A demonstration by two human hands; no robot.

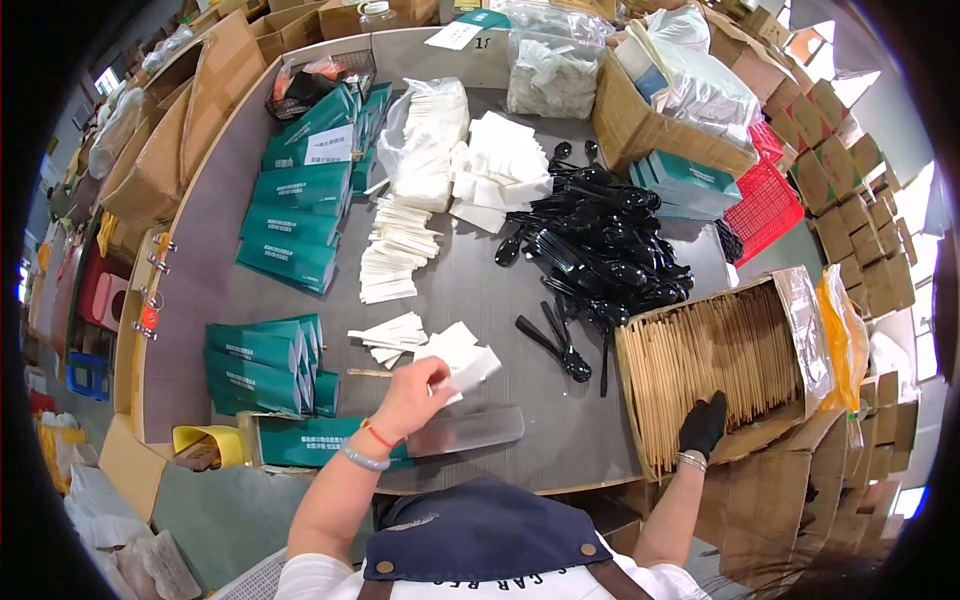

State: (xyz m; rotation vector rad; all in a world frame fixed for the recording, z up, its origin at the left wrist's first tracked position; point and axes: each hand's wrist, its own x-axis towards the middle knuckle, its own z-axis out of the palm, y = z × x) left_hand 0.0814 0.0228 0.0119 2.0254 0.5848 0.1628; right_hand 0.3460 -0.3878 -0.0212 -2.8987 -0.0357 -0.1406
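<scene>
My bare left hand (412, 398) is closed on a white napkin (474, 370), held over other white napkins on the table. Below that wrist, a teal printed pouch (300, 441) lies at the near edge, with a clear plastic sleeve (470, 432) to its right. My right hand (703, 425), in a black glove, rests against the near part of a row of thin brown sticks (700, 350) in a cardboard box (632, 400). Its fingers look bunched together; the dark glove hides what is between them. Black plastic spoons (600, 250) are heaped in the middle.
Teal pouches (290, 222) stand in rows along the left wall. White folded packets (393, 255) and a plastic bag of them (428, 140) lie toward the back. A cardboard box (650, 130) and a red basket (765, 205) stand at back right.
</scene>
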